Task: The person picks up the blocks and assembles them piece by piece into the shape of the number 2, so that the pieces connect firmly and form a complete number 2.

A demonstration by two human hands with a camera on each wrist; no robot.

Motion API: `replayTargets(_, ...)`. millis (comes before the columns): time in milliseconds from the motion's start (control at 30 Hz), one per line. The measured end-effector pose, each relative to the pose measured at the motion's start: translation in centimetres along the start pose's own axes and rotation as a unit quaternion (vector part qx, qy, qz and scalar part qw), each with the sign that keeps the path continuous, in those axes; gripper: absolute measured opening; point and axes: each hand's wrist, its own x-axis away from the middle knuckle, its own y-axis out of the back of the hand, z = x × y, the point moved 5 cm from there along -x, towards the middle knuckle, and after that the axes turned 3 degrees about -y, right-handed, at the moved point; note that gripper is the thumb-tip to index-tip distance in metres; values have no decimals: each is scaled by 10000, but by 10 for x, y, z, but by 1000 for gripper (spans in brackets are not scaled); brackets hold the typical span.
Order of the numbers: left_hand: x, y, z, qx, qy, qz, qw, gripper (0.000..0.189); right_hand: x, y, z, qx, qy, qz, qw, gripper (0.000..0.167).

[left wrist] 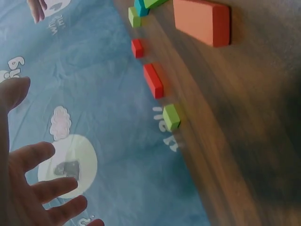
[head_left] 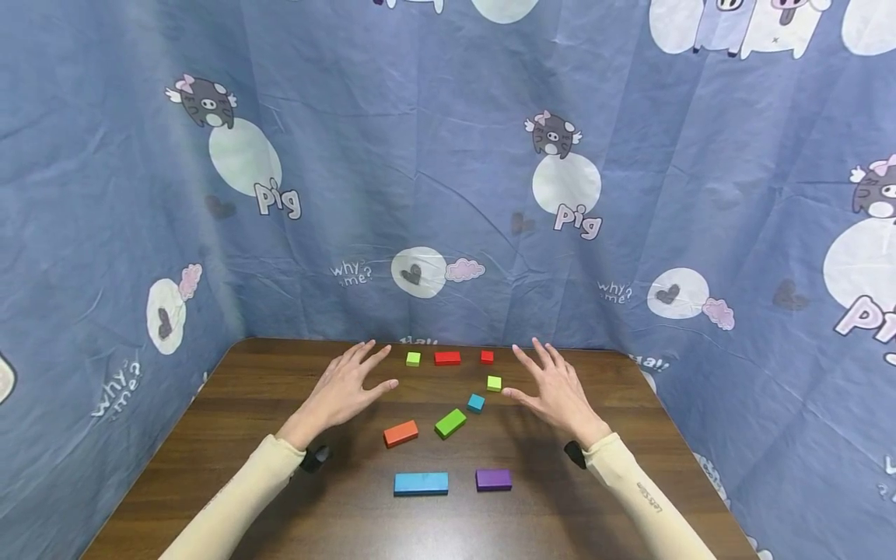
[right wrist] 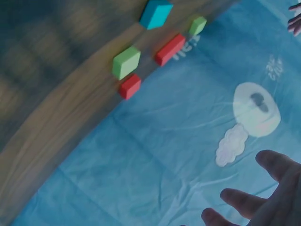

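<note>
My left hand [head_left: 343, 394] is held over the left part of the table with its fingers spread, and nothing is in it. Across from it my right hand [head_left: 558, 395] is spread the same way, also holding nothing. Nearest the left hand are a small light green cube [head_left: 413, 359] and an orange block [head_left: 400, 434]. Beside the right thumb lie another light green cube [head_left: 494, 383], a small blue cube [head_left: 476, 403] and a small red cube [head_left: 487, 357]. Between the hands sit a red block [head_left: 447, 358] and a tilted green block [head_left: 450, 423].
Closer to the front of the brown wooden table [head_left: 336, 521] lie a long blue block [head_left: 421, 484] and a purple block [head_left: 493, 480]. A blue curtain [head_left: 448, 171] with pig prints hangs along the back edge and both sides.
</note>
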Motion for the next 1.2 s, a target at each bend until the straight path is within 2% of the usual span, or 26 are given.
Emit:
replayTargets(400, 25, -11, -16, 82, -285, -217, 9993, 67, 18, -17, 21, -98, 356, 5, 9993, 78)
replayTargets(867, 51, -24, -36, 252, -313, 54, 9992, 57, 33, -36, 61, -193, 986, 86, 9949, 74)
replayTargets(1067, 61, -28, -44, 507, -734, -41, 9960, 48, 41, -51, 77, -105, 1314, 165, 9911, 66)
replayTargets(1200, 66, -31, -49, 666, -1061, -39, 9921, 35, 46, -58, 86, 7, 1578, 173, 9873, 58)
